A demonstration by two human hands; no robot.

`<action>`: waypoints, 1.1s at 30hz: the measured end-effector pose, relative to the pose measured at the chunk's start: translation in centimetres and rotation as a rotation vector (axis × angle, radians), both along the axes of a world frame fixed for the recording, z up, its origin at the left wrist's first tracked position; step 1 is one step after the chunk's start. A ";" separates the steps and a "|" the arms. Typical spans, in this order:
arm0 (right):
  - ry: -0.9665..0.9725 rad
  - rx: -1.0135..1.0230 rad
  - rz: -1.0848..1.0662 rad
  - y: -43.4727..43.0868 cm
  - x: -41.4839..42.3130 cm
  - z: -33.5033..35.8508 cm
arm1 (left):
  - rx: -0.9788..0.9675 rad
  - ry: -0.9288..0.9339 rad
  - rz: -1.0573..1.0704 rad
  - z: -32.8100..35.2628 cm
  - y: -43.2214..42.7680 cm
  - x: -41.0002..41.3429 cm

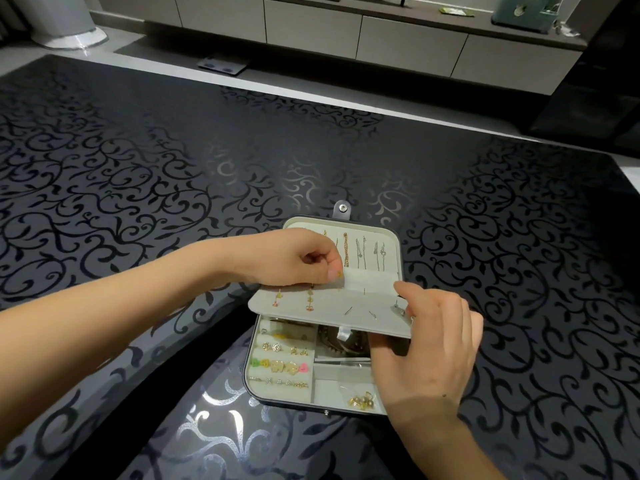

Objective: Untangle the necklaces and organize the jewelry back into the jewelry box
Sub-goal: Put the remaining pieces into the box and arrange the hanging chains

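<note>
An open dark jewelry box (400, 251) with a pale lining lies on the black patterned table. Several thin necklaces (363, 249) hang in its lid above a small pocket. A grey earring panel (332, 311) is lifted over the lower tray, with studs pinned through it. My right hand (429, 348) grips the panel's right edge, thumb on top. My left hand (294, 258) pinches a small gold piece (340, 274) at the panel's upper edge. The tray below holds rows of earrings (282, 367), a dark bracelet (343, 339) and a bag of gold beads (362, 400).
The black tablecloth with a scroll pattern (173, 168) spreads far to the left, right and behind the box. A low grey cabinet (346, 32) runs along the far wall, and a flat scale (223, 64) lies on the floor.
</note>
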State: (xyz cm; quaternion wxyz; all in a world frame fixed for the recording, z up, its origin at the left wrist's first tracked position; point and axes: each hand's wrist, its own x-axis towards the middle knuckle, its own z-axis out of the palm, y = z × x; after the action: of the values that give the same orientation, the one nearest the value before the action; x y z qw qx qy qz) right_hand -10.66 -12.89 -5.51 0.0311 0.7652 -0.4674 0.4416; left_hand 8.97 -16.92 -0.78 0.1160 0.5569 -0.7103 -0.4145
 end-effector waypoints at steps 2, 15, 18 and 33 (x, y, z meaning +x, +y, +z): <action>0.006 0.001 -0.001 0.0 0.0 0.0 | 0.002 0.023 0.000 -0.2 0.0 0.0; 0.001 -0.002 0.005 0.0 -0.1 0.0 | -0.258 -0.274 -0.221 1.9 -0.3 -0.3; 0.000 -0.002 0.002 0.0 0.0 0.0 | -0.247 -0.334 -0.277 2.2 -0.4 -0.5; -0.007 0.002 0.008 0.1 0.2 -0.1 | -0.261 -0.508 -0.348 2.2 -1.2 -1.5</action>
State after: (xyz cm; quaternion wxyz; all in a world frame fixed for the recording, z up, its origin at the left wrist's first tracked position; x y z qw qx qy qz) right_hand -10.46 -12.78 -5.63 0.0269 0.7655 -0.4647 0.4442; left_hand 7.51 -18.16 1.42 -0.0668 0.4932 -0.8481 -0.1816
